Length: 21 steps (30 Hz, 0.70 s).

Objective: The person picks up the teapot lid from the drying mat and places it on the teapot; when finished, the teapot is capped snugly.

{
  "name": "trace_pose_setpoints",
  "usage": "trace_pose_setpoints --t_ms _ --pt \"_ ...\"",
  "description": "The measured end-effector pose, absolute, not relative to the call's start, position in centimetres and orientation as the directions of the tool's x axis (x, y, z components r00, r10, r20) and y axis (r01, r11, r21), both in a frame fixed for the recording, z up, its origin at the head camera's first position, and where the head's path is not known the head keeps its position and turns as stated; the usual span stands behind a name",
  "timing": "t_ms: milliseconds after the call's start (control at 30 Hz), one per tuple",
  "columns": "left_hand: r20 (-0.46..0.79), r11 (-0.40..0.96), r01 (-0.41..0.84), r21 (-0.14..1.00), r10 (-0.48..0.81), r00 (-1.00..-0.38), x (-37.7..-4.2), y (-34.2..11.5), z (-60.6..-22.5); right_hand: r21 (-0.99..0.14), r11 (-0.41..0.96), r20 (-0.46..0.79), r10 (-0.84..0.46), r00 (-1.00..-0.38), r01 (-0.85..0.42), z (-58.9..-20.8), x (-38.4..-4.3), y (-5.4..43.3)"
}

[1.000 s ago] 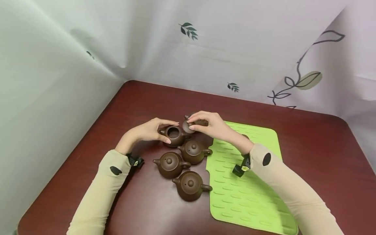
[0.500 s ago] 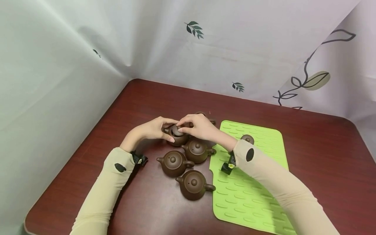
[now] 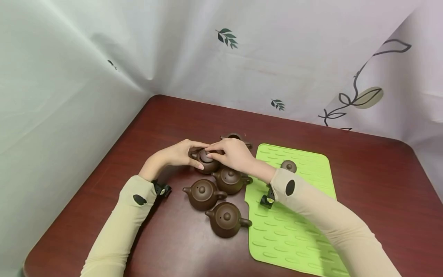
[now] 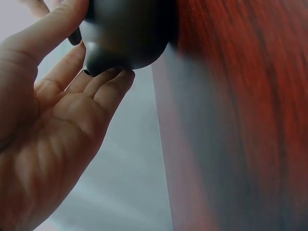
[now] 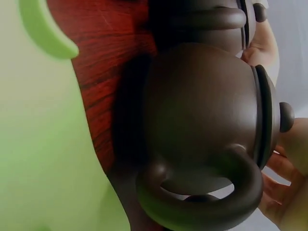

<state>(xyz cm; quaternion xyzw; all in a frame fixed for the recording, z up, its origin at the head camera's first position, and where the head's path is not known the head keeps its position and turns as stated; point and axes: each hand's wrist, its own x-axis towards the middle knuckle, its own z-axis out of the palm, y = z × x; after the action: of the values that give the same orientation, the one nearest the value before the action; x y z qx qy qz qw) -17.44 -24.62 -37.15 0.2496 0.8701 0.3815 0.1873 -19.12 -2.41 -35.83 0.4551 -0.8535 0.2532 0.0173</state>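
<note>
A small brown teapot [image 3: 209,168] stands on the table between both hands. My left hand [image 3: 173,154] holds it from the left, thumb at the near side and fingers at the far side. In the left wrist view, the fingers lie around the spout [image 4: 94,59]. With thumb and fingertips, my right hand [image 3: 237,154] pinches a round brown lid [image 3: 206,156] at the teapot's mouth. A dark strip of the opening shows beside the lid. Most of the handle side is hidden behind the right hand.
Three lidded teapots stand nearer: one close by [image 3: 230,181], one to the left [image 3: 202,194] and one in front [image 3: 225,220]. Behind the right hand is a lidless teapot [image 3: 235,136]. A loose lid [image 3: 288,166] lies on the green mat [image 3: 294,231] at right.
My right hand has carried the lid leftward from over the back teapot to the held teapot's mouth, where it has come down. The left hand keeps its hold.
</note>
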Motion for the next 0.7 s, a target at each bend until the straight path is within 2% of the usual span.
trace_pose_setpoints --t_ms 233,400,567,700 --pt "-0.120 0.568 0.297 0.768 0.582 -0.804 -17.5 -24.8 -37.4 -0.402 0.498 0.290 -0.726 -0.623 -0.768 -36.3 -18.5 -2.7" --pt "-0.147 0.576 0.272 0.771 0.577 -0.804 -17.3 -24.8 -37.4 -0.429 0.510 0.269 -0.716 -0.644 -0.746 -36.8 -18.2 -2.5" --pt "-0.148 0.587 0.282 0.758 0.577 -0.803 -17.1 -25.0 -37.1 -0.482 0.463 0.194 -0.771 -0.606 -0.744 -36.4 -18.4 -1.8" --pt "-0.116 0.590 0.336 0.734 0.596 -0.794 -17.0 -25.1 -37.2 -0.529 0.436 0.150 -0.797 -0.585 -0.729 -36.2 -18.7 -0.8"
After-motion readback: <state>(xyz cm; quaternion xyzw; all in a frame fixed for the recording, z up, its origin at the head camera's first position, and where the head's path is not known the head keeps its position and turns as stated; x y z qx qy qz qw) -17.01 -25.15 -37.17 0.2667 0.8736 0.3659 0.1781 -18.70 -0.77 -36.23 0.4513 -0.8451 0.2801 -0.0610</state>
